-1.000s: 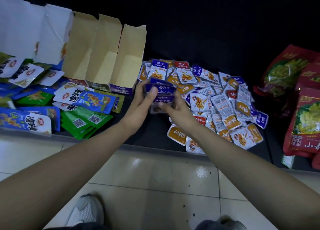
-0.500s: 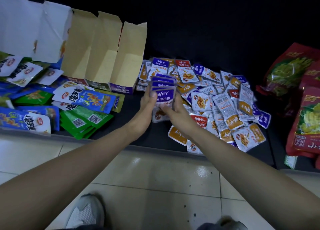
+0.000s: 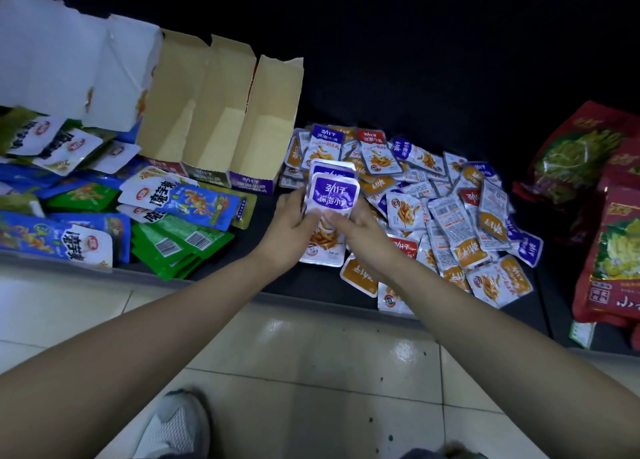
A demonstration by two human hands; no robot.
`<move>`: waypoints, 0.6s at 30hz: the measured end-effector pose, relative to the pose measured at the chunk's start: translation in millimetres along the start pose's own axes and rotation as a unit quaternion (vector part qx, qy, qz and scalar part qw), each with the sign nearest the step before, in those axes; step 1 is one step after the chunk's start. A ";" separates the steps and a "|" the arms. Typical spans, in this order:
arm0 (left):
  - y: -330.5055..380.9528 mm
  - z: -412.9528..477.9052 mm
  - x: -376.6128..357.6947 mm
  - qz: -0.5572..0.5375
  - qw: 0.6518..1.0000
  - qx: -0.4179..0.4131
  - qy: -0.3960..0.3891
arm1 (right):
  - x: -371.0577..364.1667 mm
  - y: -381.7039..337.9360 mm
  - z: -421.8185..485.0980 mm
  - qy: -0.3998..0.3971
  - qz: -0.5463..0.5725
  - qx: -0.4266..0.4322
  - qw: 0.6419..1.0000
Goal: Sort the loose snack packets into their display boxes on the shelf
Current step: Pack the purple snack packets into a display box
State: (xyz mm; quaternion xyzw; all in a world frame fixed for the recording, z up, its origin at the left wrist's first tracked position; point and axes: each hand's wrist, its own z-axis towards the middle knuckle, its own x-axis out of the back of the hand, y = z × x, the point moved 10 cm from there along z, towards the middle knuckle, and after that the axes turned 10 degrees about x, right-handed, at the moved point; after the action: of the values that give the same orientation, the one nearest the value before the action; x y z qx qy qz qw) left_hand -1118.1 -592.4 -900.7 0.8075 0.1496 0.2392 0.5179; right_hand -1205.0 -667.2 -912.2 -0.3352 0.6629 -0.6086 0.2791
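Note:
A stack of purple-topped snack packets (image 3: 331, 195) sits between both hands above the dark shelf's front part. My left hand (image 3: 289, 232) grips the stack's left side, thumb on its face. My right hand (image 3: 362, 232) grips the right side, thumb beside the other one. A heap of loose small packets (image 3: 450, 213) in purple, orange and red lies on the shelf to the right of the hands. Three open cardboard display boxes stand side by side at the back left; the nearest, the purple display box (image 3: 266, 126), is just left of the stack.
Larger blue, green and white snack bags (image 3: 183, 206) lie piled at the left under torn white box flaps (image 3: 69, 57). Big red bags (image 3: 609, 237) stand at the right. The shelf's front edge (image 3: 311, 301) meets a tiled floor, where my shoe (image 3: 176, 427) shows.
Both hands have gathered the fanned purple packets into one squared stack and drawn it slightly toward me, tilting its face up to the camera.

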 end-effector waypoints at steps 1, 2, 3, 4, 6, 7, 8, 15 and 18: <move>2.4 -1.3 4.8 0.004 1.000 -0.010 0.009 | -2.3 -2.4 0.2 -0.004 0.010 -0.008 1.000; 5.7 -2.5 11.0 -0.006 1.000 -0.023 0.017 | -4.6 -7.8 2.0 -0.010 0.022 -0.013 1.000; 10.3 -3.6 17.9 -0.025 0.999 -0.037 0.025 | -6.7 -15.3 5.0 -0.019 0.033 -0.015 0.999; 15.6 -4.0 25.9 -0.048 0.997 -0.046 0.033 | -8.2 -23.8 9.2 -0.030 0.043 -0.018 0.998; 29.9 -4.1 44.9 -0.073 0.994 -0.069 0.053 | -13.6 -41.9 19.7 -0.054 0.056 -0.021 0.997; 36.5 -2.8 56.0 -0.062 0.992 -0.083 0.068 | -17.2 -49.7 26.8 -0.064 0.057 -0.021 0.996; 41.7 -0.7 68.7 -0.041 0.991 -0.095 0.086 | -21.1 -56.6 34.4 -0.068 0.055 -0.022 0.996; 40.4 14.3 144.9 0.249 0.939 -0.123 0.205 | -30.9 -95.3 106.4 0.041 0.007 0.021 0.999; 28.4 21.2 138.2 0.340 0.913 -0.151 0.170 | -38.0 -97.8 128.5 0.087 0.015 0.025 0.996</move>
State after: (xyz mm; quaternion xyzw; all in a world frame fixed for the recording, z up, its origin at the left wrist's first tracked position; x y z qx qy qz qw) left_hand -990.6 -552.8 -850.3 0.6692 -0.0858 0.5540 0.4877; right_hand -1071.3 -720.5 -829.7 -0.2642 0.6742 -0.6476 0.2374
